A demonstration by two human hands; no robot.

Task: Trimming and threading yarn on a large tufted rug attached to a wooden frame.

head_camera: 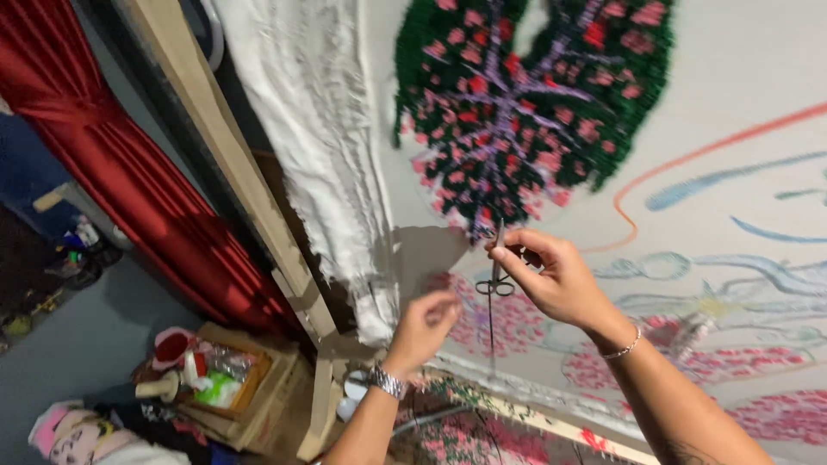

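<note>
The right hand [556, 280] pinches small scissors [495, 275] before the tufted canvas [732, 77]; the left hand [426, 323], fingers together, seems to hold a thread, so cutting looks next.

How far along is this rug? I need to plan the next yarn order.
Done: the green patch with pink and red flowers is fully tufted. In hand: the right hand holds small scissors against the cloth, the left hand just below. Left: the orange and blue lines are only drawn, and the pink areas look thin.
</note>
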